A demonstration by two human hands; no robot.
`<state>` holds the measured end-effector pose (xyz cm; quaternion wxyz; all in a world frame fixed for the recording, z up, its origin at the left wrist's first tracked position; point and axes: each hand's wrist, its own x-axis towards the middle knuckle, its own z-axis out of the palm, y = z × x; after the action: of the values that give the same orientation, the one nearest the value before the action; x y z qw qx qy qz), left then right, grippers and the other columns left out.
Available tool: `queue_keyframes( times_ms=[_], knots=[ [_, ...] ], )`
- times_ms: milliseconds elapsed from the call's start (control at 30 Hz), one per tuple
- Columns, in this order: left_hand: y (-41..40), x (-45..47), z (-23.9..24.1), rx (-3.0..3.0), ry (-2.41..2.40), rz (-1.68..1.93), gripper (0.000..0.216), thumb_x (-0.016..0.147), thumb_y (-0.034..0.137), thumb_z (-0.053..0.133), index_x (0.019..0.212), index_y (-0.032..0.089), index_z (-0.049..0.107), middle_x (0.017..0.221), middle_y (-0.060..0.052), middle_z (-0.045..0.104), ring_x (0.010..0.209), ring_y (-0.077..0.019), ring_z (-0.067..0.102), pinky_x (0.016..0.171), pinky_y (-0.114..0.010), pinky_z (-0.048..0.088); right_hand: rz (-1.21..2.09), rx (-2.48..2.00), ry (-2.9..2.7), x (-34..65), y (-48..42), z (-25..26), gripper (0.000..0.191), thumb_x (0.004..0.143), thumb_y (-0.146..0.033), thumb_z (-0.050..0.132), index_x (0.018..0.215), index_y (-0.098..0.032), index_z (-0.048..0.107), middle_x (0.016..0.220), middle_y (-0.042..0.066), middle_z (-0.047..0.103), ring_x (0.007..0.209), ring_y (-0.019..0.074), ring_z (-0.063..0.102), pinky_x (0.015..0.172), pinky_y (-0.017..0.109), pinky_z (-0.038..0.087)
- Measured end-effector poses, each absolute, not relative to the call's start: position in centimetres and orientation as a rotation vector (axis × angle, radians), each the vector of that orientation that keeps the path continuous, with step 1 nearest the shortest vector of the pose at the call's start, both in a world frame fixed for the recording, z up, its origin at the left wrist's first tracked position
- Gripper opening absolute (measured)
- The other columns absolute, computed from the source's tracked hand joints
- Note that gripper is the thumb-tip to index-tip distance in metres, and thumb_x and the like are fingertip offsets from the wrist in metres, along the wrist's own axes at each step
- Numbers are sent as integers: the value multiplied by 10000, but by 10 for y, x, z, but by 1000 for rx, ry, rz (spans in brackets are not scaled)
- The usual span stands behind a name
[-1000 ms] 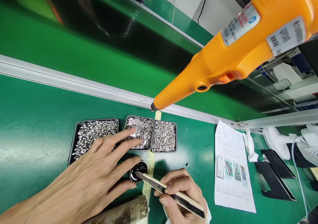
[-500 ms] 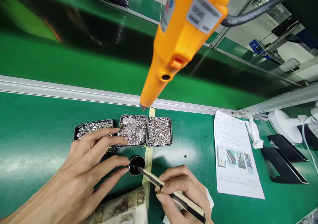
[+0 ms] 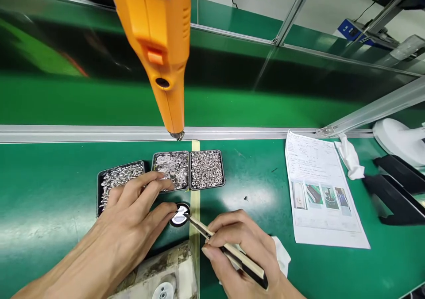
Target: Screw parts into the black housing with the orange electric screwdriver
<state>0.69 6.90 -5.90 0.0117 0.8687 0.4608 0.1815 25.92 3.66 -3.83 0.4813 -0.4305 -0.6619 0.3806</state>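
Between its thumb and index finger, my left hand [image 3: 136, 210] pinches the edge of a small round black disc [image 3: 173, 221] with a glossy face that shows a bright white patch. My right hand [image 3: 242, 254] is closed around a slim cream-and-black utility knife [image 3: 244, 261]. The knife's tip touches or nearly touches the disc's right side. The other left fingers reach over the tray of flat metal washers [image 3: 172, 164]. Beneath my right hand, partly hidden, lies a white cloth [image 3: 281, 255].
Trays of small metal screws [image 3: 116, 177] and nuts [image 3: 207, 170] flank the washers. An orange power screwdriver [image 3: 166, 60] hangs above. A worn block [image 3: 179, 263] stands in front. To the right lie a printed sheet [image 3: 322, 157] and black angled pieces [image 3: 395, 197].
The view has shifted, so the screwdriver appears further left. Both hands keep their holds. The disc's face has turned from dark to showing a bright white patch.
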Motion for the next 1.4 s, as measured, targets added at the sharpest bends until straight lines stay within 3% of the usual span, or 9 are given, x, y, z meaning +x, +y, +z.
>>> queue_keyframes(
  times_ms=[200, 367, 633, 833, 1000, 1200, 1400],
  knots=[
    [70, 6, -56, 2797, 1453, 416, 243, 1051, 131, 557, 972, 250, 754, 1292, -90, 694, 1367, -398, 526, 892, -476, 393, 939, -1001, -1610, 259, 38, -39, 177, 947, -64, 751, 1051, -204, 727, 986, 33, 763, 922, 163, 763, 810, 273, 592],
    [67, 6, -51, 2822, 1403, 270, 240, 1031, 72, 545, 1040, 228, 727, 1344, -126, 665, 1411, -432, 482, 905, -509, 417, 928, -991, -1613, 259, 40, -38, 175, 941, -49, 748, 1035, -195, 727, 958, 42, 760, 911, 169, 765, 802, 275, 601],
    [66, 3, -64, 2831, 1384, 291, 287, 1039, 94, 464, 1058, 233, 714, 1414, -120, 649, 1492, -446, 436, 934, -537, 417, 904, -947, -1605, 257, 40, -41, 181, 935, -13, 726, 1033, -166, 732, 916, 60, 761, 929, 180, 752, 833, 270, 624],
    [65, 8, -62, 2753, 1421, 423, 264, 1075, 153, 492, 1033, 253, 734, 1326, -90, 693, 1461, -416, 475, 920, -514, 408, 894, -964, -1614, 258, 41, -41, 158, 943, -39, 735, 1031, -172, 732, 935, 53, 769, 933, 172, 758, 818, 260, 614],
    [66, 11, -56, 2762, 1427, 290, 300, 1058, 126, 480, 987, 244, 747, 1312, -78, 691, 1427, -423, 496, 887, -487, 410, 893, -965, -1614, 258, 41, -40, 165, 946, -40, 731, 1034, -179, 728, 932, 45, 763, 923, 168, 762, 806, 263, 607],
    [68, 7, -62, 2796, 1391, 292, 260, 1062, 109, 487, 1024, 248, 703, 1315, -56, 697, 1479, -364, 462, 953, -475, 415, 938, -979, -1605, 259, 40, -42, 198, 943, -57, 742, 1056, -219, 729, 933, 41, 764, 913, 193, 763, 784, 301, 626],
    [67, 5, -66, 2812, 1374, 304, 212, 1082, 144, 474, 1053, 251, 655, 1309, -62, 702, 1485, -375, 457, 950, -477, 399, 916, -984, -1601, 258, 39, -42, 183, 952, -62, 736, 1049, -218, 735, 911, 40, 763, 909, 195, 763, 794, 301, 634]
  ],
)
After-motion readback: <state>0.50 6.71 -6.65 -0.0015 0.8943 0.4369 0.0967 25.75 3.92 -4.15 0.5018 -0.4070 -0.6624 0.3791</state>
